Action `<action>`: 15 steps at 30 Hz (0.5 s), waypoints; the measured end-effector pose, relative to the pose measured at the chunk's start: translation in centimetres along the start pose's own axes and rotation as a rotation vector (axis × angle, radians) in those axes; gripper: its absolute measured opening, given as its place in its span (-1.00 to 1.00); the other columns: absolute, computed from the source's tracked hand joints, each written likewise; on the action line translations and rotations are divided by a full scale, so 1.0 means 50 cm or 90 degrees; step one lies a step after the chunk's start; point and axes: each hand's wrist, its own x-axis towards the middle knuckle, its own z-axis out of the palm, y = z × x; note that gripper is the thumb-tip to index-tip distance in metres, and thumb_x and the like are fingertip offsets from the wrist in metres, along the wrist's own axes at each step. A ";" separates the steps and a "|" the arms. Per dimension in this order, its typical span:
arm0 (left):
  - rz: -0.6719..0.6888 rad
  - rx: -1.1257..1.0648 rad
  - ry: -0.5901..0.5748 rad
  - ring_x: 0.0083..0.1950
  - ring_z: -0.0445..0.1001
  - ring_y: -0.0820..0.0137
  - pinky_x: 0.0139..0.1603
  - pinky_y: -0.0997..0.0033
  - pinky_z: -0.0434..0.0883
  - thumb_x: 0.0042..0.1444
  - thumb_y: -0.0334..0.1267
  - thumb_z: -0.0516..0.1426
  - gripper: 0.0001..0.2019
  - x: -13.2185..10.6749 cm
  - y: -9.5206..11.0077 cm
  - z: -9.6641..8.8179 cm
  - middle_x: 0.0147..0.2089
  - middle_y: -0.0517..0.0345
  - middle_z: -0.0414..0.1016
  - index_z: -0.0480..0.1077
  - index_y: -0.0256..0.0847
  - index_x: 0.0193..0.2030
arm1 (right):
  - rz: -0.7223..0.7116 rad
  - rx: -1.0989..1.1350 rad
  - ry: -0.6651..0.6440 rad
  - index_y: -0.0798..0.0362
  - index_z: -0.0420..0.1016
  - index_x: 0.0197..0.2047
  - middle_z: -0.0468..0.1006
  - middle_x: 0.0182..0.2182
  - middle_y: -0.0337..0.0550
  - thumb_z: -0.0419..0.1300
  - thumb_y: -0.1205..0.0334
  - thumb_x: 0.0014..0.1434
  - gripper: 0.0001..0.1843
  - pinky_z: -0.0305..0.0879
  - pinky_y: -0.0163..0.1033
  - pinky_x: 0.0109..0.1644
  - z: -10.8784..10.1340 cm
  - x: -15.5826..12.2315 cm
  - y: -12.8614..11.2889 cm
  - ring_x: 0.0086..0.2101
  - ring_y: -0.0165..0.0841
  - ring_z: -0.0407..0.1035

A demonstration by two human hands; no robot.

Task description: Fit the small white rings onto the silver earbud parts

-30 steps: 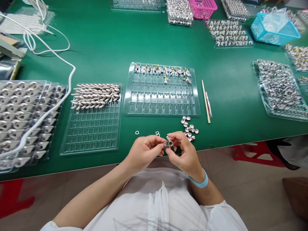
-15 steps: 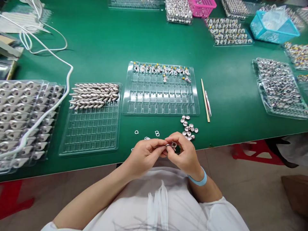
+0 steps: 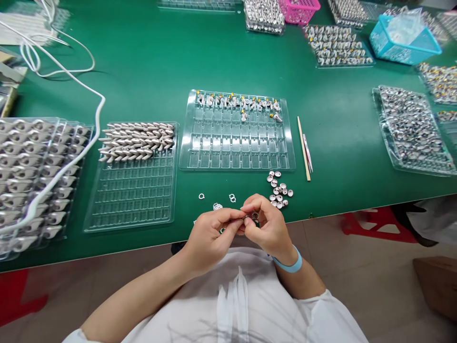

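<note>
At the table's near edge my left hand (image 3: 213, 233) and my right hand (image 3: 266, 227) meet, both with fingers pinched. Between them is a small round metal part (image 3: 254, 216), mostly covered by the fingers; its exact kind is hard to make out. Both hands grip at this part. White tabbed rings (image 3: 217, 206) lie just beyond my left hand, some partly hidden by it. A loose group of small silver metal caps (image 3: 279, 190) lies beyond my right hand. Farther off, a clear compartment tray (image 3: 237, 128) holds small metal pieces with yellow bits along its back rows.
A wooden stick (image 3: 303, 147) and tweezers (image 3: 307, 152) lie right of the tray. To the left are a tray of pointed metal parts (image 3: 137, 140), stacked trays (image 3: 32, 181) and a white cable (image 3: 102, 107). A blue basket (image 3: 403, 45) and a filled tray (image 3: 414, 131) stand right.
Both hands stay together at the table edge, with only slight finger movement around the metal part. The whole view has shifted a little; the trays and loose parts lie as before.
</note>
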 end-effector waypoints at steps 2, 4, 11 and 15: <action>0.002 0.026 -0.003 -0.32 0.61 0.38 -0.26 0.51 0.54 0.18 -0.35 0.13 -0.83 -0.002 0.002 -0.004 -0.34 0.08 0.65 0.58 -0.28 -0.27 | -0.003 0.000 -0.003 0.00 0.37 -0.23 0.37 -0.32 -0.25 0.12 0.50 0.02 -0.74 0.29 -0.31 -0.29 0.003 0.001 -0.001 -0.31 -0.42 0.32; -0.013 0.025 -0.021 -0.31 0.60 0.36 -0.26 0.49 0.52 0.19 -0.32 0.15 -0.83 -0.004 0.006 -0.009 -0.34 0.08 0.65 0.58 -0.27 -0.29 | -0.019 -0.008 -0.013 0.00 0.37 -0.22 0.37 -0.31 -0.24 0.11 0.51 0.01 -0.73 0.30 -0.32 -0.30 0.005 0.000 -0.005 -0.32 -0.42 0.32; -0.139 -0.171 -0.071 -0.32 0.60 0.41 -0.26 0.51 0.55 0.14 -0.24 0.23 -0.85 0.010 0.011 -0.026 -0.29 0.08 0.66 0.59 -0.26 -0.24 | -0.084 -0.130 -0.089 -0.03 0.39 -0.01 0.46 -0.23 -0.18 0.17 0.43 0.11 -0.63 0.36 -0.27 -0.24 -0.029 0.000 -0.030 -0.29 -0.39 0.34; -0.183 -0.230 -0.095 -0.41 0.54 0.50 -0.31 0.56 0.53 0.12 -0.22 0.27 -0.85 0.023 0.008 -0.035 -0.34 0.11 0.65 0.59 -0.26 -0.24 | -0.110 -0.199 -0.119 -0.11 0.28 0.21 0.45 -0.07 -0.11 0.28 0.29 0.14 -0.43 0.41 -0.19 -0.16 -0.065 -0.007 -0.032 -0.22 -0.35 0.38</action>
